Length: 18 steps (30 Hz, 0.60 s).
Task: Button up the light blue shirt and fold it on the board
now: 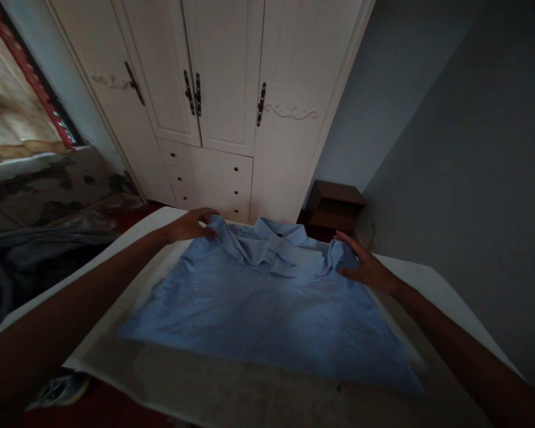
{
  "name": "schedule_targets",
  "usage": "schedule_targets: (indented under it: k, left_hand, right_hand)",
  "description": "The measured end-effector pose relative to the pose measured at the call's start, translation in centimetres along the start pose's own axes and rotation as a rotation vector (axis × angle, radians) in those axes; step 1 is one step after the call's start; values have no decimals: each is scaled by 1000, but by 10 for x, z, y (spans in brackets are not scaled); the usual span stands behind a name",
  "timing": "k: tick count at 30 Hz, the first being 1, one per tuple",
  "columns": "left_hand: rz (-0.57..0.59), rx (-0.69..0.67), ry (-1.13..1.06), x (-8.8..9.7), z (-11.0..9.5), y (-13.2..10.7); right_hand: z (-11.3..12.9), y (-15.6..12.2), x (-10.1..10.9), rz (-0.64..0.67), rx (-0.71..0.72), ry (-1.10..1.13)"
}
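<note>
A light blue collared shirt lies spread flat on a white table, its collar at the far edge. My left hand reaches to the shirt's far left shoulder, fingers curled on the fabric there. At the far right shoulder my right hand rests on the cloth with fingers stretched out and apart.
A white wardrobe with dark handles and small drawers stands behind the table. A dark wooden nightstand sits in the corner to its right. Dark grey bedding lies at the left, under a curtained window. A grey wall runs along the right.
</note>
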State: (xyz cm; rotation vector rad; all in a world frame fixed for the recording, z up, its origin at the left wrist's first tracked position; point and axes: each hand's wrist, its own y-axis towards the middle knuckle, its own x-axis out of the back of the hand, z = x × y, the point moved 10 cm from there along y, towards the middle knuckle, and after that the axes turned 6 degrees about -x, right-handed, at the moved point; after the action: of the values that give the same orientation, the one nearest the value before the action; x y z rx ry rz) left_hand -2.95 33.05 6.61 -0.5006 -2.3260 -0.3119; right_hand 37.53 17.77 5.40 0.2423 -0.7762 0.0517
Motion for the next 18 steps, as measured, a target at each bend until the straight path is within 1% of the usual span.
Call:
schedule_targets:
  k: [2,3,4,6,8,9,11,12,15,17,18]
  left_hand:
    - [-6,-21,122,7,-8,2]
    - [4,-16,143,9,-10,3]
    - [37,-4,134,9,-11,4]
    - [140,29,50,5,-9,2]
    - [216,65,-25,4,-3,-2]
    - [218,77,-41,7,0,-4]
    - [168,97,-61,15,6,-7]
    - [140,111,-89,18,9,-8]
    - [111,161,-239,17,12,-12]
    - [114,176,-281,15,13,-13]
    - [105,174,-285,15,14,-12]
  right_hand:
    - [16,5,-3,46,90,-168]
    - [20,8,-5,77,108,-231]
    - [22,11,-6,106,111,-275]
    - [20,16,-5,137,93,-314]
    - [14,21,3,105,64,-300]
    - [8,22,8,72,36,-273]
    - [-7,24,18,15,-58,-187]
    - [-15,24,20,6,-122,-136]
    - [-34,23,15,61,-280,-30]
    - [-37,23,14,82,-316,-1]
    - [-38,23,17,63,-322,24]
